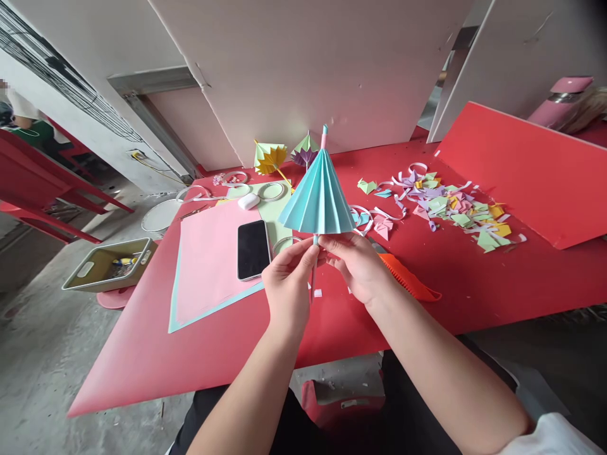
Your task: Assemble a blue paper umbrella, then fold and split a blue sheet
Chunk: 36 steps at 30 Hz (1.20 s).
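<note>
A pleated turquoise paper umbrella (pixel 318 199) stands upright before me above the table, partly folded down into a cone. Its pink and blue tip points up, and its thin stick shows below the canopy. My left hand (pixel 291 278) pinches the stick just under the canopy between thumb and fingers. From the other side, my right hand (pixel 358 262) closes its thumb and fingers at the same spot, close to the canopy's lower rim. The fingertips partly hide the stick there.
On the red table (pixel 142 379) lie pink paper sheets (pixel 208 265), a phone (pixel 253 249), an earbud case (pixel 249 201), paper scraps (pixel 455 208) and an orange tool (pixel 410 278). Small paper umbrellas (pixel 271 159) stand behind. A bin (pixel 111 264) sits left; a red board (pixel 526 170) leans right.
</note>
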### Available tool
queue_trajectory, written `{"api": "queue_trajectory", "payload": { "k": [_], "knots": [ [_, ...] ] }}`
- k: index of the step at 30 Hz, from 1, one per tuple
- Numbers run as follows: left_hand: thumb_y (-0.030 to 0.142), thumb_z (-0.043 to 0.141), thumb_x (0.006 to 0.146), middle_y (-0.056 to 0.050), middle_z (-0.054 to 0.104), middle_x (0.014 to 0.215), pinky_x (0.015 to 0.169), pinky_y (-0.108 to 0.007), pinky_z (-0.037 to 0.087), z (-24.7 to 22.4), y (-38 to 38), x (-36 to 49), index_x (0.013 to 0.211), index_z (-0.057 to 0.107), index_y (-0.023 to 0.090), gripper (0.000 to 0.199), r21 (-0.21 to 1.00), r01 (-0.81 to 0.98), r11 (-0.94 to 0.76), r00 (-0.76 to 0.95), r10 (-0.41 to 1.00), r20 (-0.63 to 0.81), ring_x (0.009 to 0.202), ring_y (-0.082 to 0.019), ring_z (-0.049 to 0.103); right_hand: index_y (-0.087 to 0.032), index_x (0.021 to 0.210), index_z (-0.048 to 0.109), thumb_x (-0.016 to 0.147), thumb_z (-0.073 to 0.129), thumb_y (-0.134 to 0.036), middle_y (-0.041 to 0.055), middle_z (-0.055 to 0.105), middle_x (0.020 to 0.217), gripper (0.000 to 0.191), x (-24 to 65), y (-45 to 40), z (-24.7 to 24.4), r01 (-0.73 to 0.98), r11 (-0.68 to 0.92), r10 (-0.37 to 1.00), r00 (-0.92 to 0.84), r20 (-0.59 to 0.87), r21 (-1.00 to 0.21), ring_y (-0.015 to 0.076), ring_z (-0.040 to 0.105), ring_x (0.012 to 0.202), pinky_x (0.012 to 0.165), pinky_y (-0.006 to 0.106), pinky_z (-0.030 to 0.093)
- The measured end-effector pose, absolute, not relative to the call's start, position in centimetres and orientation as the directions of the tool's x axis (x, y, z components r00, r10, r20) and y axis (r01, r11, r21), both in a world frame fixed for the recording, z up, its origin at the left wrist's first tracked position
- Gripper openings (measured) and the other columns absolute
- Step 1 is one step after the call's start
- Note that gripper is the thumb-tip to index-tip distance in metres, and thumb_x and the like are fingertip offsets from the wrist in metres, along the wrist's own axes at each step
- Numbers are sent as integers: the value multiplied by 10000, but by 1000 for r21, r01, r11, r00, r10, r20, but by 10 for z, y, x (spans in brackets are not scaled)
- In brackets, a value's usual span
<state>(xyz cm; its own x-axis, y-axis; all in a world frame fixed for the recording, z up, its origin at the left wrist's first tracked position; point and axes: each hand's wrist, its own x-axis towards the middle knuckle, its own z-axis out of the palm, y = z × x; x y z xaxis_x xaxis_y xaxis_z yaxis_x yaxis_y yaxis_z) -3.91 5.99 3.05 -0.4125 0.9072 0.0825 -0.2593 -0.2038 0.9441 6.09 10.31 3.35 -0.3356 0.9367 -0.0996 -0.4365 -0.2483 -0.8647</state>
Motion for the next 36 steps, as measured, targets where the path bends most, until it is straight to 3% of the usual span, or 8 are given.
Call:
{"api": "queue_trajectory", "payload": {
  "k": [6,14,18,22,26,30,36],
  "knots": [
    [222,732,681,-16,672,736,641,-272,527,33,61,-41,821,662,171,164,920,-340,-194,-356,932,65,619,-124,631,-216,790,688,651,729,-345,30,667,869,194,65,105,35,-414,-277,916,-387,-108,-867,161,581,854,759,317,441],
    [238,746,659,-1,663,770,659,-260,530,33,60,-40,790,670,190,158,905,-382,-186,-362,932,39,659,-121,636,-217,721,685,659,727,-299,-13,648,751,111,71,110,32,-504,-454,822,-556,-126,-735,109,560,699,708,292,459],
    [261,735,674,-13,657,775,663,-280,545,35,60,-41,809,662,178,175,931,-329,-156,-364,931,28,671,-140,647,-223,743,692,673,710,-319,0,660,780,120,70,110,34,-455,-325,888,-449,-102,-829,134,580,779,764,308,448],
    [304,660,755,-25,642,753,514,-240,523,35,56,-36,865,658,173,171,976,-101,-192,-431,893,131,584,-122,612,-246,771,703,689,696,-310,-11,660,738,104,62,104,36,-423,-122,964,-267,-5,-898,142,588,804,799,304,434],
    [282,640,777,0,616,689,449,-194,460,31,53,-30,905,662,192,158,966,23,-257,-490,839,235,501,-73,536,-238,722,687,701,675,-322,-19,634,664,87,57,99,35,-432,-95,967,-253,19,-897,128,571,635,691,303,449],
    [247,688,731,14,637,690,465,-199,487,30,51,-30,876,663,208,153,955,84,-285,-521,804,286,515,-86,574,-231,672,672,695,676,-312,-8,632,657,84,57,97,36,-440,-90,966,-256,29,-893,145,579,655,691,307,449],
    [221,650,770,-1,676,749,611,-277,565,32,50,-33,906,652,201,137,937,69,-343,-495,803,331,610,-134,651,-228,705,678,711,673,-274,-4,629,718,46,59,97,38,-477,-91,959,-278,51,-874,141,559,708,708,309,441]
  ]
}}
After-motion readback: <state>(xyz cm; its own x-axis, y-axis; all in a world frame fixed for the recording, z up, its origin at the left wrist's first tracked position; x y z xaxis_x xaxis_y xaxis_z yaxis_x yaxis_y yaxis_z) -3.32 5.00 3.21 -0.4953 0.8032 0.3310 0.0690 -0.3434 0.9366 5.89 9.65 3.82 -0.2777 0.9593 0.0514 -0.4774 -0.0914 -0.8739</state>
